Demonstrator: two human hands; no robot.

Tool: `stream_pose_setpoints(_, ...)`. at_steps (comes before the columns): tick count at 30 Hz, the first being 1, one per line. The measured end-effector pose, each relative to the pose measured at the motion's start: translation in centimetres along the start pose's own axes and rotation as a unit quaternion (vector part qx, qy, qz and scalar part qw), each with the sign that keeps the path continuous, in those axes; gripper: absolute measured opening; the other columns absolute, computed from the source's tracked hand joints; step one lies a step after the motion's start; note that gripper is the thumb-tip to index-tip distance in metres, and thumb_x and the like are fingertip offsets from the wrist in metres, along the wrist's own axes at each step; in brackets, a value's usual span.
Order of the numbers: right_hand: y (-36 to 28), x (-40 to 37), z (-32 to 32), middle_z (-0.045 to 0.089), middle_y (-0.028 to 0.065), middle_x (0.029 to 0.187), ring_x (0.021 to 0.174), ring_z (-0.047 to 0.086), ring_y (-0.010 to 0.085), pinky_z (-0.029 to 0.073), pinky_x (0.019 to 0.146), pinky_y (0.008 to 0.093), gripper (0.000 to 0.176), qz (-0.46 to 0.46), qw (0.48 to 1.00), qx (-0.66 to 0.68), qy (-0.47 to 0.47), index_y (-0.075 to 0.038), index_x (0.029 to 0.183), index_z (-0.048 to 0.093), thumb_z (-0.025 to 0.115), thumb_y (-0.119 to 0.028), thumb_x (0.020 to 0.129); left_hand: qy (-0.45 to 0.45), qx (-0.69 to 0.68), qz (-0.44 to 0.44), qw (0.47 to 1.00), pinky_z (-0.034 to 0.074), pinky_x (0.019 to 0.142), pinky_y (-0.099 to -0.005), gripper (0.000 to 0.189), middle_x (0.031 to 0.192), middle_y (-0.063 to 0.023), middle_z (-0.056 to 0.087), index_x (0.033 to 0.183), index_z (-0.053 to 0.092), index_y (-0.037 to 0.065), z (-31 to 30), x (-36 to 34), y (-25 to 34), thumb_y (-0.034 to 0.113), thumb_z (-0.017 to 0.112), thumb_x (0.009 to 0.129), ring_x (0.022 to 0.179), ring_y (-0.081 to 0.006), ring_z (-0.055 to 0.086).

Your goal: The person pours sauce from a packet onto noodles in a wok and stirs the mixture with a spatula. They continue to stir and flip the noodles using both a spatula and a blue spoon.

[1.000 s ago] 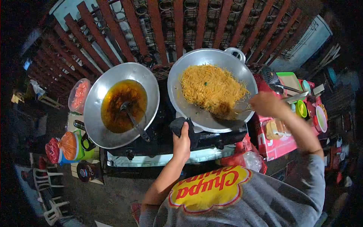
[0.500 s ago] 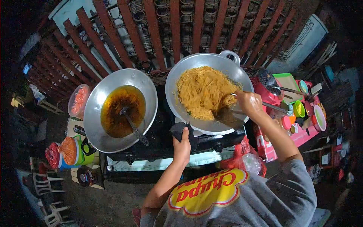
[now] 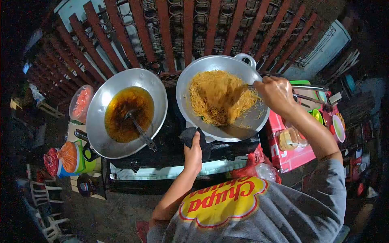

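Note:
A large metal wok (image 3: 253, 121) stands on the stove with a heap of thin yellow noodles (image 3: 219, 95) in it. My right hand (image 3: 275, 93) is closed around a long metal cooking spatula (image 3: 310, 88), over the wok's right side. Its handle points out to the right, and its blade is hidden or blurred among the noodles. My left hand (image 3: 193, 156) grips a black cloth (image 3: 187, 137) against the wok's near rim, where the cloth covers the handle. On the left, a second wok (image 3: 97, 121) holds brown-yellow oil (image 3: 129, 103) with a ladle (image 3: 139, 131) resting in it.
A black stove (image 3: 162, 158) carries both woks. Behind it rises a brown slatted fence (image 3: 188, 32). At the left is a tub of pinkish-orange pieces (image 3: 82, 101). To the right, a pink-covered table (image 3: 291, 158) bears bowls and containers. A red plastic bag (image 3: 257, 158) is at the stove's front right.
My right hand has moved up and slightly right with the spatula, whose handle is now nearly level. Noodles are shifted and lifted in the wok. My left hand stays at the rim.

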State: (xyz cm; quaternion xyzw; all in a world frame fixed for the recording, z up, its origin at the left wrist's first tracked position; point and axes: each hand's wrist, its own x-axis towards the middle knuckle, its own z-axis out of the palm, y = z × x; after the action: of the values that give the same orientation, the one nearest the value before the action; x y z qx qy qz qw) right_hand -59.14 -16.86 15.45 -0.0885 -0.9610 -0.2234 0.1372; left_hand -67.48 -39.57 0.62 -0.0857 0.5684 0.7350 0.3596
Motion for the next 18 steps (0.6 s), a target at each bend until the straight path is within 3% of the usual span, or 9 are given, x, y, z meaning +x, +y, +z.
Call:
stream_pose_setpoints(1, 0.4, 0.2, -0.3, 0.055, 0.0086, 0.060, 0.057, 0.059, 0.0258, 0.046, 0.049, 0.0367, 0.008, -0.004, 1.000, 0.000, -0.001, -0.012, 0.074, 0.056, 0.053, -0.015, 0.068, 0.002, -0.003, -0.001, 1.000, 0.030, 0.091, -0.0284, 0.047, 0.116, -0.0080, 0.044, 0.117, 0.040, -0.001, 0.0, 0.0, -0.1, 0.029, 0.052, 0.083, 0.105, -0.0174, 0.041)
stream_pose_setpoints(5, 2.7, 0.5, -1.6, 0.059, 0.0090, 0.068, 0.059, 0.059, 0.0268, 0.048, 0.053, 0.0380, 0.013, 0.022, 0.973, -0.037, -0.228, -0.017, 0.080, 0.060, 0.052, -0.027, 0.075, -0.018, 0.004, 0.027, 0.999, 0.030, 0.091, -0.0285, 0.048, 0.114, -0.0089, 0.046, 0.117, 0.040, -0.002, -0.3, 0.4, -0.4, 0.030, 0.051, 0.083, 0.105, -0.0179, 0.042)
stream_pose_setpoints(7, 3.5, -0.4, -0.1, 0.060, 0.0126, 0.066, 0.062, 0.061, 0.0282, 0.049, 0.054, 0.0401, 0.017, 0.014, 0.952, 0.012, -0.306, -0.009, 0.078, 0.061, 0.050, -0.020, 0.071, -0.021, 0.008, 0.022, 1.000, 0.030, 0.090, -0.0288, 0.048, 0.114, -0.0095, 0.046, 0.117, 0.040, -0.002, -0.6, 1.1, -1.1, 0.030, 0.051, 0.083, 0.104, -0.0182, 0.042)
stream_pose_setpoints(9, 1.4, -1.5, 2.2, 0.061, 0.0149, 0.073, 0.069, 0.061, 0.0303, 0.049, 0.059, 0.0407, 0.019, -0.016, 0.910, 0.084, -0.406, -0.008, 0.082, 0.061, 0.048, -0.018, 0.073, -0.046, 0.015, 0.032, 0.998, 0.030, 0.090, -0.0290, 0.049, 0.113, -0.0109, 0.047, 0.117, 0.040, -0.003, -1.0, 1.7, -1.7, 0.031, 0.051, 0.083, 0.104, -0.0189, 0.043)
stream_pose_setpoints(11, -1.6, -3.7, 8.7, 0.059, 0.0141, 0.071, 0.069, 0.058, 0.0326, 0.046, 0.061, 0.0418, 0.019, 0.063, 0.929, 0.201, -0.304, -0.015, 0.088, 0.059, 0.054, -0.026, 0.074, -0.021, 0.021, 0.015, 0.999, 0.031, 0.090, -0.0290, 0.049, 0.113, -0.0113, 0.047, 0.116, 0.040, -0.003, -0.9, 1.9, -2.0, 0.031, 0.051, 0.083, 0.103, -0.0192, 0.043)
stream_pose_setpoints(13, -5.3, -3.9, 12.8, 0.059, 0.0149, 0.071, 0.068, 0.057, 0.0355, 0.045, 0.060, 0.0428, 0.017, 0.192, 0.912, 0.268, -0.245, -0.015, 0.088, 0.058, 0.056, -0.024, 0.073, 0.003, 0.028, 0.000, 1.000, 0.031, 0.089, -0.0291, 0.049, 0.113, -0.0116, 0.047, 0.116, 0.041, -0.003, -0.6, 1.6, -1.7, 0.031, 0.052, 0.083, 0.103, -0.0195, 0.043)
stream_pose_setpoints(14, -6.1, -3.8, 12.8, 0.059, 0.0149, 0.071, 0.068, 0.057, 0.0355, 0.045, 0.060, 0.0428, 0.017, 0.191, 0.912, 0.269, -0.244, -0.015, 0.088, 0.058, 0.056, -0.024, 0.073, 0.010, 0.035, -0.005, 0.999, 0.032, 0.089, -0.0290, 0.049, 0.112, -0.0116, 0.047, 0.116, 0.041, -0.003, -0.3, 1.0, -1.0, 0.031, 0.052, 0.083, 0.102, -0.0197, 0.044)
stream_pose_setpoints(16, -6.8, -3.5, 12.8, 0.058, 0.0189, 0.067, 0.064, 0.059, 0.0340, 0.046, 0.056, 0.0439, 0.016, 0.222, 0.928, 0.273, -0.125, -0.010, 0.088, 0.057, 0.052, -0.017, 0.074, 0.018, 0.043, -0.007, 0.999, 0.032, 0.089, -0.0289, 0.048, 0.112, -0.0116, 0.047, 0.115, 0.041, -0.003, -0.3, 1.1, -1.0, 0.031, 0.052, 0.083, 0.102, -0.0199, 0.044)
stream_pose_setpoints(18, -5.7, -3.7, 11.7, 0.059, 0.0165, 0.067, 0.064, 0.058, 0.0335, 0.046, 0.057, 0.0435, 0.016, 0.224, 0.929, 0.272, -0.110, -0.012, 0.087, 0.059, 0.054, -0.020, 0.074, -0.009, 0.052, 0.039, 0.998, 0.032, 0.089, -0.0295, 0.048, 0.111, -0.0119, 0.048, 0.116, 0.041, -0.003, -1.0, 1.9, -2.1, 0.031, 0.051, 0.083, 0.102, -0.0199, 0.045)
